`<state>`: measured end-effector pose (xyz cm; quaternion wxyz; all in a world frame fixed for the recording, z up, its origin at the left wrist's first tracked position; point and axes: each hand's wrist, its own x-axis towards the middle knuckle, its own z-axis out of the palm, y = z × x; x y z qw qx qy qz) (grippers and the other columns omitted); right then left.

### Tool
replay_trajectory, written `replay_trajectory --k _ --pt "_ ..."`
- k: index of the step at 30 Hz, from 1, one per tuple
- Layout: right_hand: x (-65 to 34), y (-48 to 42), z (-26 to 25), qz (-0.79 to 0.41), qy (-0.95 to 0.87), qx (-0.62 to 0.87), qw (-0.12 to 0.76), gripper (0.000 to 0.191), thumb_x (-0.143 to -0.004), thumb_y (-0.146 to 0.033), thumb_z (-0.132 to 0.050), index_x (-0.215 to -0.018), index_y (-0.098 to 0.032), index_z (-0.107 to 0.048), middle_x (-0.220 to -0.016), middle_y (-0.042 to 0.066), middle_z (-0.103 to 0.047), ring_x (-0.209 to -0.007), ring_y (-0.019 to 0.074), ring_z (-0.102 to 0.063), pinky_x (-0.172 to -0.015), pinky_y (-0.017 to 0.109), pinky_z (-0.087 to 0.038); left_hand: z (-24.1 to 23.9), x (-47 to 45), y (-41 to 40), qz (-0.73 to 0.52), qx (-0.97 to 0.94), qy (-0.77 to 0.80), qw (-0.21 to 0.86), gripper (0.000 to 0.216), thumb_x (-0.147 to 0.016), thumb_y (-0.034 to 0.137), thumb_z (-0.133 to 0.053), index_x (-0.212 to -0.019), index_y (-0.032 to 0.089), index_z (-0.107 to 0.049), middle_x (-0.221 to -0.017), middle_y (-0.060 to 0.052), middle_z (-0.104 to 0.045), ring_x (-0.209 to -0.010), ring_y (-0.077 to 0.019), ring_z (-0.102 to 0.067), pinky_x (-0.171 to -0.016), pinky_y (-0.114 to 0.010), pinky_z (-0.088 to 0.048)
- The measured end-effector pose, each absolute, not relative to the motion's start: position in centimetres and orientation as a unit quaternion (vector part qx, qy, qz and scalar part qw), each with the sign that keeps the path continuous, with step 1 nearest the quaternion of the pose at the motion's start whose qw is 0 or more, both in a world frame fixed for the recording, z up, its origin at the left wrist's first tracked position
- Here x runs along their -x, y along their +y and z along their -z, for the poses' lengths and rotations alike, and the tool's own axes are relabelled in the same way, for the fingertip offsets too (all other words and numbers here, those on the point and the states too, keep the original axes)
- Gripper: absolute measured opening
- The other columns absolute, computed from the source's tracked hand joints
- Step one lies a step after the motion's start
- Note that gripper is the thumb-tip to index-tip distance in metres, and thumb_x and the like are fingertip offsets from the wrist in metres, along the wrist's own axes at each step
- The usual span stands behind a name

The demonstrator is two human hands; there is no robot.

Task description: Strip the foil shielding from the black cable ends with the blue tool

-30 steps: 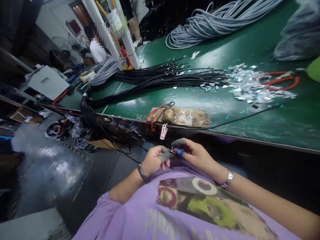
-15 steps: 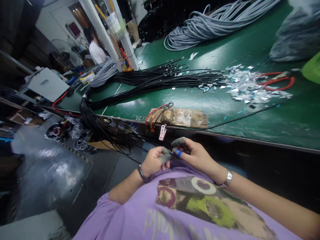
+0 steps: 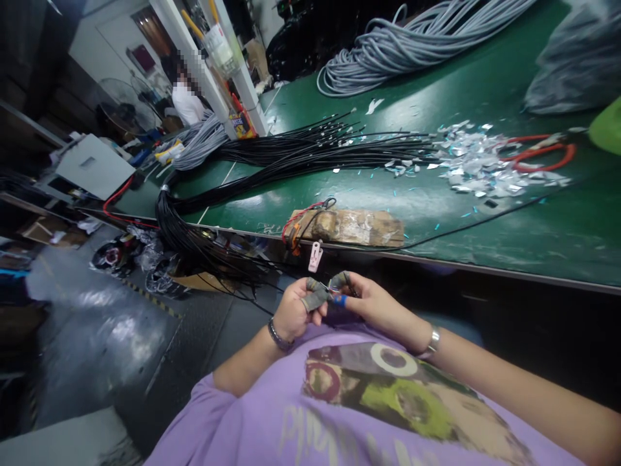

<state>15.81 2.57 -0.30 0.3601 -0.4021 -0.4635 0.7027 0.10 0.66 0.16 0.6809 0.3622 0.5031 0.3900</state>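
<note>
Just in front of the bench edge, my left hand [image 3: 298, 309] is closed, with grey finger covers on thumb and forefinger. It pinches the end of a black cable, which is mostly hidden by the fingers. Thin light wires [image 3: 332, 289] show between the two hands. My right hand [image 3: 371, 299], with a grey cover and a blue band on its fingers, is closed on these wires from the other side. A dark strand lies by its fingers. Above the hands, a pink clip [image 3: 315, 257] hangs at a wooden block [image 3: 373, 228] on the bench.
A bundle of black cables [image 3: 272, 169] runs along the green bench [image 3: 524, 239] and droops over its left edge. Foil scraps [image 3: 478, 162] lie beside orange-handled scissors [image 3: 543, 158]. Grey cable coils [image 3: 383, 58] and a plastic bag [image 3: 567, 71] sit farther back. A person [image 3: 187, 100] is in the background.
My right hand's fingers have come down and closed against the left fingertips, where thin wires now show. The left hand has shifted only slightly.
</note>
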Motion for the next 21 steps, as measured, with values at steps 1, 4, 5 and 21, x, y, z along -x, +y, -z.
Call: replay_trajectory --k 1,4,5,21 --pt "-15.9 2.6 0.3 -0.675 -0.486 0.408 0.376 0.024 -0.063 -0.035 -0.071 -0.074 -0.019 -0.056 -0.069 -0.001 -0.06 -0.061 0.0127 -0.054 -0.056 0.025 -0.046 -0.2 -0.1 0.7 -0.396 -0.362 0.508 0.674 0.05 -0.052 0.054 -0.077 -0.064 0.017 -0.045 -0.045 0.005 -0.055 -0.027 -0.0039 -0.039 -0.03 -0.016 -0.019" --pt "-16.3 2.6 0.4 -0.579 -0.542 0.434 0.427 0.02 -0.07 -0.037 -0.063 -0.08 -0.02 -0.058 -0.075 0.002 -0.062 -0.065 0.0153 -0.056 -0.059 0.028 -0.049 -0.1 -0.1 0.7 -0.404 -0.375 0.525 0.648 0.048 -0.054 0.054 -0.075 -0.064 0.017 -0.045 -0.046 0.005 -0.055 -0.028 -0.0036 -0.039 -0.031 -0.016 -0.021" --pt "-16.5 2.5 0.3 -0.549 -0.559 0.44 0.438 0.019 -0.072 -0.037 -0.062 -0.081 -0.021 -0.058 -0.074 0.002 -0.063 -0.064 0.0157 -0.056 -0.059 0.028 -0.049 0.0 -0.1 0.6 -0.406 -0.383 0.53 0.638 0.048 -0.055 0.054 -0.074 -0.065 0.017 -0.045 -0.047 0.005 -0.055 -0.029 -0.0036 -0.039 -0.032 -0.016 -0.022" --pt "-16.5 1.7 0.0 -0.409 -0.687 0.432 0.418 0.013 -0.076 -0.027 -0.056 -0.089 -0.023 -0.059 -0.079 0.003 -0.068 -0.068 0.0177 -0.064 -0.063 0.03 -0.054 -0.3 -0.3 0.0 -0.386 -0.467 0.578 0.547 0.039 -0.061 0.051 -0.07 -0.071 0.017 -0.052 -0.047 0.006 -0.053 -0.034 -0.004 -0.042 -0.034 -0.016 -0.031"
